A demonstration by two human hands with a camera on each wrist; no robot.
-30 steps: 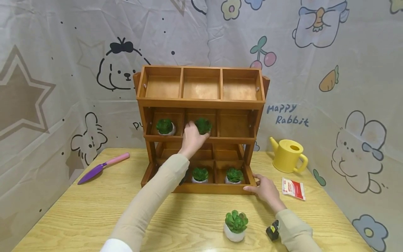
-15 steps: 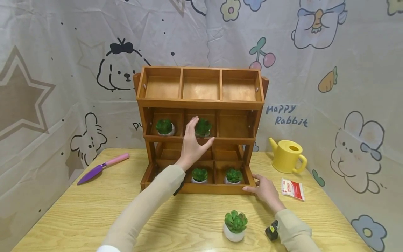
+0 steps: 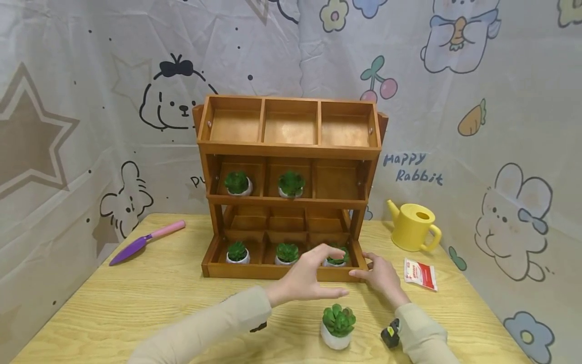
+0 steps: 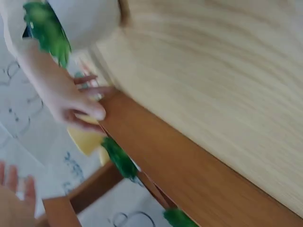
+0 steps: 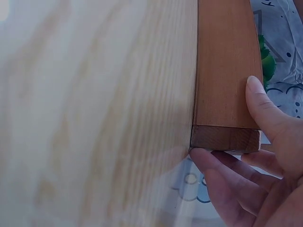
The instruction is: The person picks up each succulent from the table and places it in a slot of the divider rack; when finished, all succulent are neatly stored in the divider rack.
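My left hand (image 3: 309, 278) hovers in front of the lower tier, fingers and thumb spread apart with nothing between them. Just below its thumb, a succulent in a white pot (image 3: 337, 328) stands on the table; its pot (image 4: 90, 23) also shows top left in the left wrist view. My right hand (image 3: 382, 278) grips the front right corner of the brown wooden tiered shelf (image 3: 291, 148). In the right wrist view its thumb (image 5: 265, 106) lies over the front board and its fingers curl by the board's end. My left hand partly hides the lower right succulent (image 3: 337, 256).
Potted succulents fill the lower tier's three front compartments; the middle tier holds one at left (image 3: 238, 183) and one in the centre (image 3: 291, 184). A purple trowel with a pink handle (image 3: 147, 242) lies left. At right are a yellow watering can (image 3: 413, 227) and red-and-white packet (image 3: 420, 274).
My left hand has let go of the middle tier's centre succulent and moved down and right, toward the succulent on the table. My right hand has stayed on the shelf corner.
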